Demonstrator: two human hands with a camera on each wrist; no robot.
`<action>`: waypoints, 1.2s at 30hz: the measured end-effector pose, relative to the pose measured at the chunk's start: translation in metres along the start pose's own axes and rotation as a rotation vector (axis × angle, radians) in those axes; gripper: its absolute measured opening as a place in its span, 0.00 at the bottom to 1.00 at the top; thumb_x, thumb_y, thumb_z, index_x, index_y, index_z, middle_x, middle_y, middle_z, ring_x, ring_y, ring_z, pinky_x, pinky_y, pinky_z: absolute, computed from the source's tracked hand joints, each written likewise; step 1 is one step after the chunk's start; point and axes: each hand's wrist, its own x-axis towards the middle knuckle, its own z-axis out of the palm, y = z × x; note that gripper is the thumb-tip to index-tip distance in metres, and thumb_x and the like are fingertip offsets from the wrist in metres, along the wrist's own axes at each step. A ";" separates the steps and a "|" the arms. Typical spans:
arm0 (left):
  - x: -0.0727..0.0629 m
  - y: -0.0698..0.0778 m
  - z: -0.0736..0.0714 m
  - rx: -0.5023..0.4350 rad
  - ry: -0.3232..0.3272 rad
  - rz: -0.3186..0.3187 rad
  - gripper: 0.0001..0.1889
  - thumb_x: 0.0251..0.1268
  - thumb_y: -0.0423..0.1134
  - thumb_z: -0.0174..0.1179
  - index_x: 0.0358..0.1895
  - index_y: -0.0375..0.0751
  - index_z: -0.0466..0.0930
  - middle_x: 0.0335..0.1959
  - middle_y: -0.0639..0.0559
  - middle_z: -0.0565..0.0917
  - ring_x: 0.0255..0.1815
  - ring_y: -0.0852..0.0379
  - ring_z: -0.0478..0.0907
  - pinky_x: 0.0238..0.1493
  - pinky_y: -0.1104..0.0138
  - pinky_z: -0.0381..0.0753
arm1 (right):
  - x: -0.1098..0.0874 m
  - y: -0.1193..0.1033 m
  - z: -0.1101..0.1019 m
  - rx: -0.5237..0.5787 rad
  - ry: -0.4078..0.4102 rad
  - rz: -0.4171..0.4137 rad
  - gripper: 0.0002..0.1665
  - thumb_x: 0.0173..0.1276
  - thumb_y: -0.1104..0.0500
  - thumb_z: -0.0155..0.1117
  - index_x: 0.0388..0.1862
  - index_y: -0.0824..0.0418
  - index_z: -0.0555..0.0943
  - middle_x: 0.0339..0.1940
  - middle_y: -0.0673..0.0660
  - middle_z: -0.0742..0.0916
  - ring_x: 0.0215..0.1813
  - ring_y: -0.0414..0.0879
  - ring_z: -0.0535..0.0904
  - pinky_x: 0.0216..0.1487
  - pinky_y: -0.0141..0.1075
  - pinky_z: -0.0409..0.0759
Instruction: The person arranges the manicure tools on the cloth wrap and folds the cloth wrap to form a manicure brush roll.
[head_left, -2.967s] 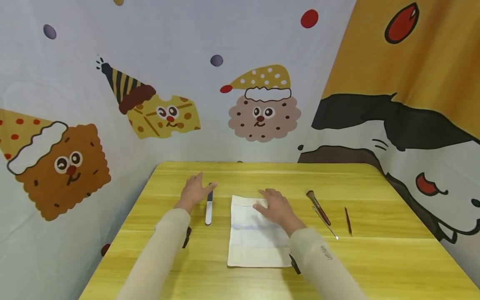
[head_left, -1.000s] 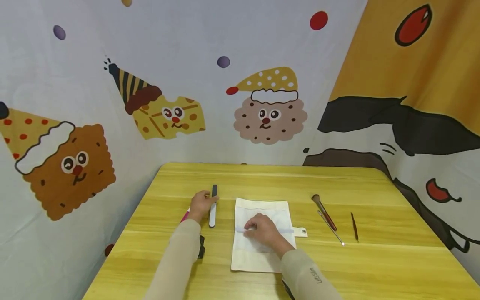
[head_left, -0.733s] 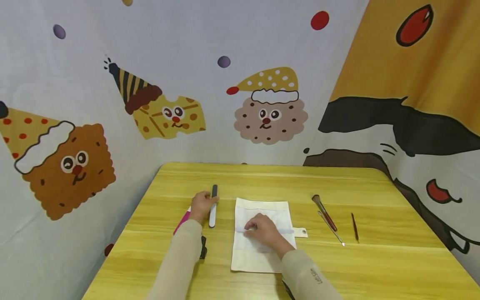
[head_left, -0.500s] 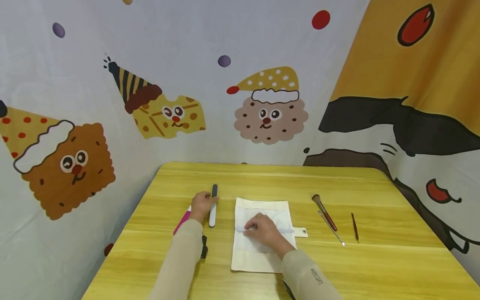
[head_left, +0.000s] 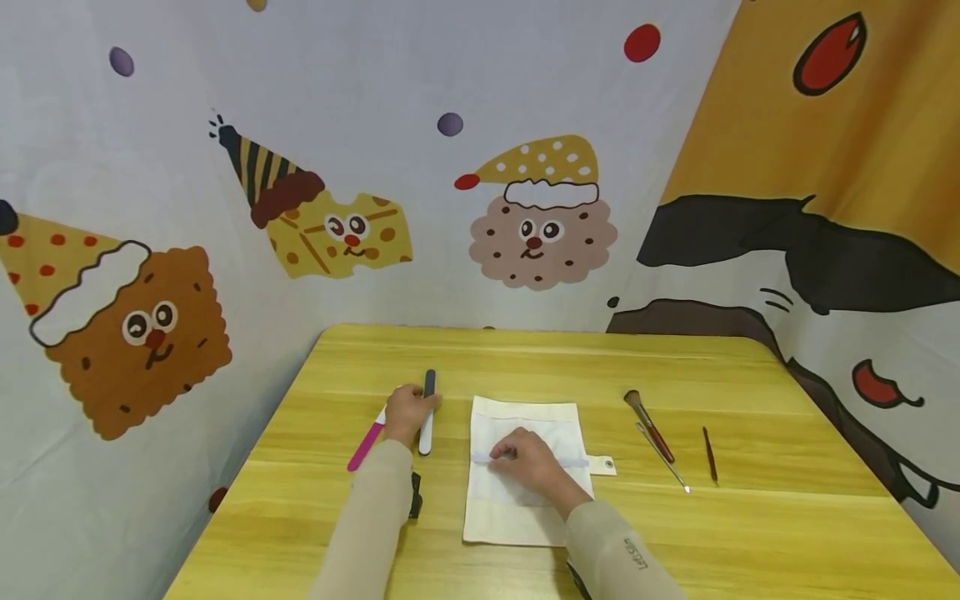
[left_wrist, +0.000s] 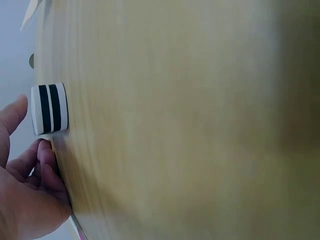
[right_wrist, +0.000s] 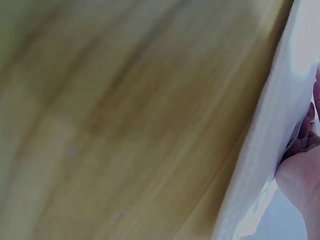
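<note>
1. The left hand point(head_left: 408, 413) rests low at the centre-left of the frame, between two slim files; its thumb is spread from its bent fingers, and whether the grip holds anything I cannot tell.
2. The dark-and-white file point(head_left: 426, 435) lies just right of that grip, the thumb tip crossing its middle from above; contact there is unclear.
3. The pink file point(head_left: 366, 447) lies to the lower left of the same grip, slanting, its pale upper end partly hidden by the hand.
4. The right hand point(head_left: 525, 462) is over the white cloth pouch point(head_left: 517, 521), lower centre, its curled fingers and thumb pinching the pouch near the bluish band.
5. The pouch lies flat on the yellow worktop point(head_left: 750, 533) beneath this grip, its snap strap point(head_left: 603, 465) sticking out right.
6. Right of the pouch lie a brush point(head_left: 649, 425), a thin silver tool point(head_left: 662, 457) and a dark stick point(head_left: 710, 454).
</note>
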 end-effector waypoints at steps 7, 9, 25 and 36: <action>-0.002 0.003 0.003 0.044 0.023 -0.016 0.22 0.63 0.44 0.67 0.53 0.29 0.82 0.45 0.35 0.85 0.42 0.41 0.83 0.44 0.50 0.81 | -0.001 0.000 -0.001 0.024 0.002 0.001 0.02 0.60 0.62 0.74 0.32 0.56 0.87 0.31 0.47 0.79 0.36 0.41 0.71 0.40 0.35 0.71; -0.003 0.004 0.004 0.059 0.028 -0.027 0.20 0.63 0.43 0.68 0.51 0.30 0.83 0.42 0.37 0.86 0.39 0.42 0.83 0.42 0.50 0.82 | -0.002 0.000 -0.001 0.029 0.003 0.005 0.02 0.60 0.62 0.74 0.32 0.56 0.87 0.31 0.46 0.79 0.37 0.41 0.71 0.41 0.35 0.71; 0.008 0.025 -0.003 -0.064 0.016 -0.023 0.17 0.68 0.38 0.61 0.54 0.29 0.80 0.47 0.35 0.83 0.45 0.42 0.82 0.46 0.53 0.81 | 0.001 0.001 -0.002 0.053 0.005 -0.007 0.03 0.60 0.63 0.74 0.32 0.56 0.87 0.31 0.46 0.79 0.37 0.41 0.72 0.41 0.35 0.72; -0.001 0.046 0.012 -0.391 -0.064 -0.020 0.21 0.62 0.36 0.69 0.55 0.32 0.76 0.41 0.40 0.81 0.40 0.48 0.78 0.49 0.51 0.78 | 0.001 0.001 -0.002 0.072 0.003 0.028 0.03 0.60 0.62 0.74 0.31 0.56 0.87 0.31 0.48 0.80 0.37 0.42 0.72 0.41 0.36 0.72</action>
